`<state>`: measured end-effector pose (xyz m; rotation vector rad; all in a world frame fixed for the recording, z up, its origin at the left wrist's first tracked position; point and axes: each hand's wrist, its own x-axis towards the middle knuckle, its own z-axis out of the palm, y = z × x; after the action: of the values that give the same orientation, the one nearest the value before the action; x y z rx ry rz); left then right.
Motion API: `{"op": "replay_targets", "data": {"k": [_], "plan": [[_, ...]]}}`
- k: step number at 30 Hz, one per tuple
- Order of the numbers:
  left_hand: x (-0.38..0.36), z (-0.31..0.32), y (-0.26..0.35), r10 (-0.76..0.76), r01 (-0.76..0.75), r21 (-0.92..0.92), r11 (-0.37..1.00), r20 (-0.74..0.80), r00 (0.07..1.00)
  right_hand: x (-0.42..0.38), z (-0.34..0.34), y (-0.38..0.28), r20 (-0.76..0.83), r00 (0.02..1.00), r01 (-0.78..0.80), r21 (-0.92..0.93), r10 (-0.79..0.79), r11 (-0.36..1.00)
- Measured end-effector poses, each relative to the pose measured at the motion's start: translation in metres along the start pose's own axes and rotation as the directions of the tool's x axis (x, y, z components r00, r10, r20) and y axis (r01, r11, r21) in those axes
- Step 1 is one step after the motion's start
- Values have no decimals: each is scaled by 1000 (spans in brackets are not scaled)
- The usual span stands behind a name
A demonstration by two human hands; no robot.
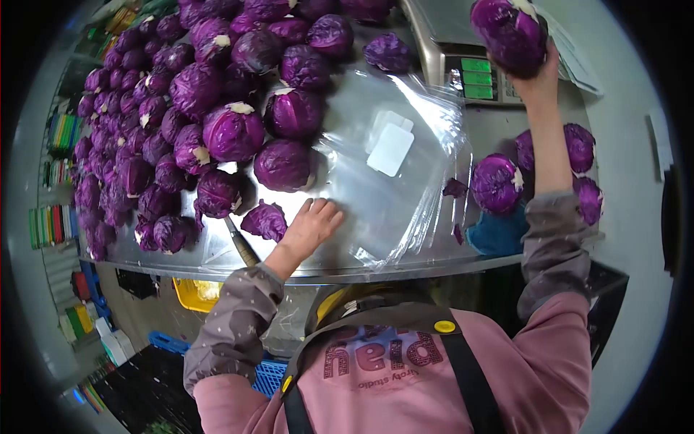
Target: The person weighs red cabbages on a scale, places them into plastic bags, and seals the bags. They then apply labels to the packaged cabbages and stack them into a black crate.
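Holding a purple cabbage (510,36) aloft at the upper right of the frame, had the right hand (541,81) curled around its underside, just beside the scale (477,79). Could not tell every fingertip's place behind the cabbage. Set the left hand (309,226) low at centre, holding nothing, fingers slightly spread, beside a loose leaf (265,220) and near a knife (241,241) and clear plastic bags (426,173) on the counter (491,123). Had many more cabbages (235,132) heaped across the upper left, and a few others (497,184) at right, near a blue cloth (499,233). Looked to be mid-handling of a single cabbage; called, by that reading, for a secure hold under its round weight and due care around the scale's edge.
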<state>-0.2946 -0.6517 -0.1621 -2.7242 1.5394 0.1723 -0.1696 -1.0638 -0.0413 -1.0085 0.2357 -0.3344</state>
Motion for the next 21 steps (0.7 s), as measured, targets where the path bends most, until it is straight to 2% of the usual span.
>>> {"op": "replay_targets", "data": {"k": [1, 3, 4, 5, 6, 7, 8, 9, 10, 11, 13, 14, 16, 17, 18, 19, 20, 21], "plan": [[5, 0, -5, 48, -46, -24, 999, 67, 997, -28, 6, 0, -54, 998, -28, 80, 33, 996], [12, 3, -11, 113, -112, -29, 993, 29, 993, -71, -2, 5, -115, 991, -42, 230, 70, 972], [17, 3, -15, 98, -97, -17, 995, 45, 994, -96, -8, 12, -181, 973, -91, 271, 144, 958], [21, 2, -17, 83, -82, -6, 997, 58, 995, -114, -20, 23, -241, 958, -65, 352, 158, 934], [24, 4, -19, 71, -66, -55, 996, 100, 992, -143, -18, 26, -282, 939, -104, 313, 197, 944], [25, 2, -20, 106, -101, -56, 993, 88, 990, -166, -26, 33, -236, 946, -114, 399, 222, 910], [22, 1, -18, 187, -187, -6, 982, 57, 981, -191, -40, 43, -224, 946, -140, 370, 234, 919], [18, -1, -16, 266, -268, 41, 963, 36, 963, -215, -37, 44, -263, 919, -159, 431, 293, 888], [17, -3, -16, 284, -292, 44, 955, 136, 949, -237, -42, 50, -244, 929, -156, 421, 277, 893], [18, 1, -18, 307, -314, 41, 948, 133, 942, -256, -46, 55, -220, 940, -153, 411, 261, 899], [23, 13, -25, 273, -280, 59, 958, 104, 956, -289, -41, 59, -326, 914, -93, 409, 241, 908], [27, 15, -28, 292, -299, 60, 952, 100, 951, -303, -37, 62, -332, 898, -101, 482, 288, 871], [34, 18, -34, 250, -251, -18, 968, -33, 968, -328, -33, 66, -361, 886, -100, 466, 292, 879], [37, 14, -36, 262, -263, -21, 964, -37, 964, -340, -33, 69, -373, 875, -119, 452, 309, 884], [40, 8, -40, 233, -244, -105, 964, -105, 967, -353, -37, 73, -296, 900, -155, 472, 321, 868], [46, 0, -42, 196, -227, -189, 955, -170, 966, -363, -32, 73, -301, 901, -147, 469, 313, 871], [58, -11, -39, 101, -166, -252, 953, -251, 963, -370, -23, 72, -234, 929, -154, 463, 288, 873], [69, -39, -28, -1, -183, -335, 924, -480, 877, -373, -15, 71, -165, 951, -162, 457, 263, 875]]}}
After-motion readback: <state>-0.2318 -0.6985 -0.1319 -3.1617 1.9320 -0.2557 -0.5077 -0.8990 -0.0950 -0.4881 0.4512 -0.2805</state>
